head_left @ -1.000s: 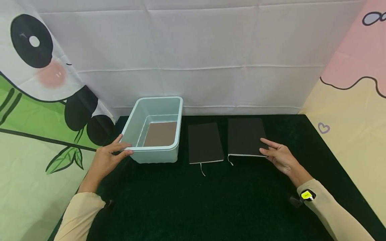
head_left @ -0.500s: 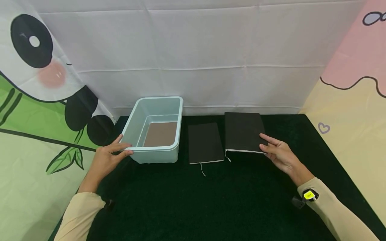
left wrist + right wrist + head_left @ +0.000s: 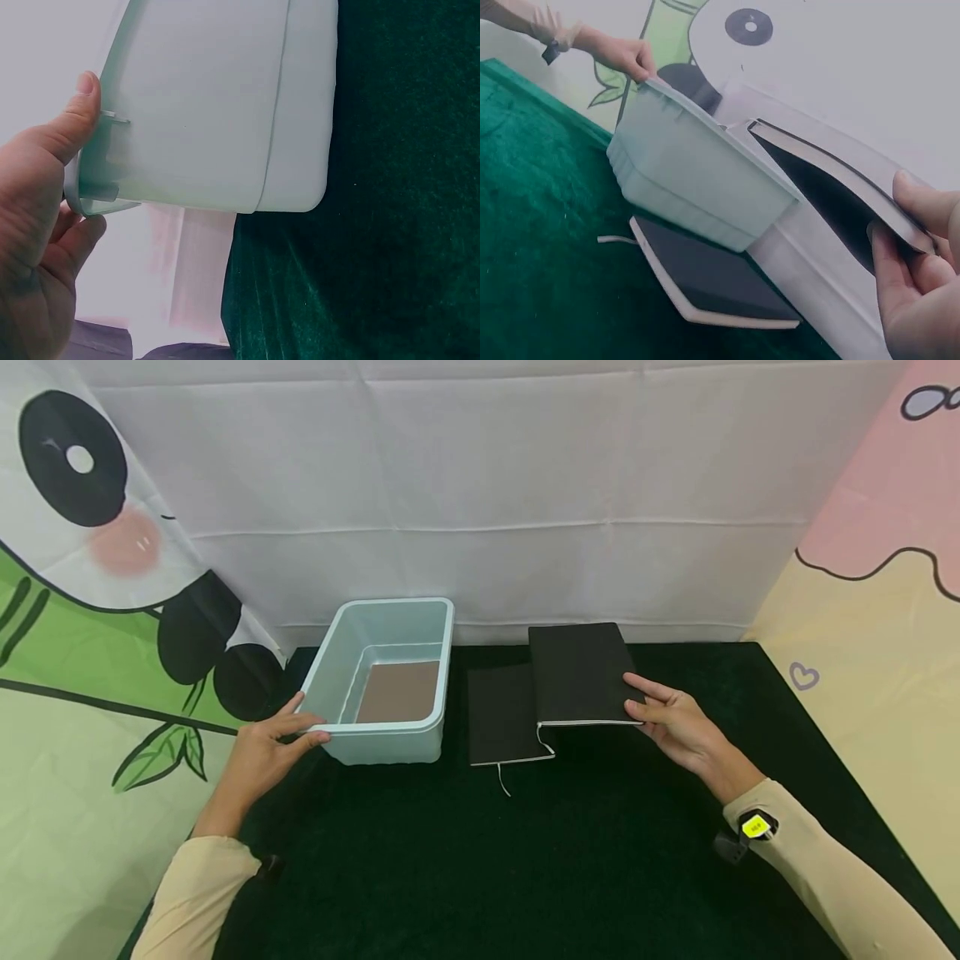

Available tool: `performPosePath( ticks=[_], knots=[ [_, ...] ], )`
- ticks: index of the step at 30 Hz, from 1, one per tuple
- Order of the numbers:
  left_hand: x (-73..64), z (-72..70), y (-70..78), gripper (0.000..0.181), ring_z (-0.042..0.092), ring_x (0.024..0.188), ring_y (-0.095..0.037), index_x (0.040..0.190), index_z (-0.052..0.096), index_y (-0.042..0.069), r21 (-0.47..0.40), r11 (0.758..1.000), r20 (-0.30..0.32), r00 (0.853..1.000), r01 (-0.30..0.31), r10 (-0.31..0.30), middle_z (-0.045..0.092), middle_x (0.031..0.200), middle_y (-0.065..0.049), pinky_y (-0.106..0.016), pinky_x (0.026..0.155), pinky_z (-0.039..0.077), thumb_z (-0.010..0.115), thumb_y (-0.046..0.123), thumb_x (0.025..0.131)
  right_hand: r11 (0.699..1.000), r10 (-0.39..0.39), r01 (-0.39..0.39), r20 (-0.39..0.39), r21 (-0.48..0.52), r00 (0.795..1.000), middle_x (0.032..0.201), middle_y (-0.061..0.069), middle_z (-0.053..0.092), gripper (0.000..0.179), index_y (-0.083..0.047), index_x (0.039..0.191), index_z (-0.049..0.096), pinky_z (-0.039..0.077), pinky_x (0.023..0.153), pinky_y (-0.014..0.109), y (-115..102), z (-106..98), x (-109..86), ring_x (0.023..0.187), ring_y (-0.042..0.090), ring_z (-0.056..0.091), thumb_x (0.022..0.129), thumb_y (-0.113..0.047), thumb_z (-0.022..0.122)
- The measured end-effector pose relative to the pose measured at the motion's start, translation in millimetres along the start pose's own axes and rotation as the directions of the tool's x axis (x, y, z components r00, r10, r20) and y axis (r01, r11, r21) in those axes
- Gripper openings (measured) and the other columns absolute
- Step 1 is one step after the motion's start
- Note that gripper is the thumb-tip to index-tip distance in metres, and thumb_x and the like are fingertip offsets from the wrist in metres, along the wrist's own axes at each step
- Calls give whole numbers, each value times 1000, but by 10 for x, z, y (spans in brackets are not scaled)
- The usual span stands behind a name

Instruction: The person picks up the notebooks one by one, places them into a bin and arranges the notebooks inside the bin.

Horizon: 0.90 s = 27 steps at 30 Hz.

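Note:
A pale blue-green plastic bin (image 3: 386, 739) stands at the back left of the table, with a flat brown piece (image 3: 397, 692) on its floor. My left hand (image 3: 266, 752) grips the rim at the bin's near left corner, thumb on one side and fingers on the other in the left wrist view. Between thumb and fingers, my right hand (image 3: 686, 727) pinches the right edge of a black notebook (image 3: 585, 672), which is lifted off the table. A second black notebook (image 3: 502, 718) with a white ribbon lies flat, right of the bin, its right part covered by the raised one in the head view.
Dark green cloth (image 3: 465, 860) covers the table. A white curtain (image 3: 495, 493) hangs close behind the bin. Printed cloths stand at the left (image 3: 67, 710) and right (image 3: 862, 610) sides.
My right hand has raised its notebook off the table and carried it leftward, over the right part of the lying notebook. The left hand stays on the bin's rim.

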<state>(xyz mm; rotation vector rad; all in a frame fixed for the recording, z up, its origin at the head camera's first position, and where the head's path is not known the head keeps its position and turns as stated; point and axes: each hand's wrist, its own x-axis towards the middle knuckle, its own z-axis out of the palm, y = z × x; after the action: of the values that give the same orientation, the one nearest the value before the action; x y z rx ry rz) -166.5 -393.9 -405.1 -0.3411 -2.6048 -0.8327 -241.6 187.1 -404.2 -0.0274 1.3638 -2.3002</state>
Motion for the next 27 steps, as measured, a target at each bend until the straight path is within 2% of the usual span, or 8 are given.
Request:
performPosePath(
  ticks=[10,14,20,27],
  knots=[
    [6,-2,-1,20,58,124,-51,105,80,7,-6,1000,-3,1000,-26,26,56,142,-25,1,86,32,83,16,87,1000,12,-12,1,-7,1000,123,0,72,44,-18,136,66,54,91,24,-62,232,88,102,11,72,97,3,66],
    [9,-5,9,21,58,124,-51,105,80,7,0,1000,2,1000,-21,21,56,142,-25,0,85,32,83,17,87,999,-4,4,-3,-32,1000,114,0,74,49,-17,142,61,54,90,23,-68,321,145,95,10,71,96,2,67],
    [8,4,12,20,57,125,-50,106,81,10,7,1000,11,1000,-2,2,56,143,-24,-2,81,36,82,19,88,999,-24,24,5,-44,1000,103,0,75,66,-10,157,40,54,84,22,-88,460,230,85,9,70,97,1,67],
    [27,-1,10,20,55,128,-48,105,81,8,-6,1000,7,1000,-14,14,57,141,-24,-1,83,35,83,18,87,999,-39,40,41,-25,998,92,0,72,75,-8,158,37,54,84,21,-141,653,376,82,8,68,93,0,72]
  ],
)
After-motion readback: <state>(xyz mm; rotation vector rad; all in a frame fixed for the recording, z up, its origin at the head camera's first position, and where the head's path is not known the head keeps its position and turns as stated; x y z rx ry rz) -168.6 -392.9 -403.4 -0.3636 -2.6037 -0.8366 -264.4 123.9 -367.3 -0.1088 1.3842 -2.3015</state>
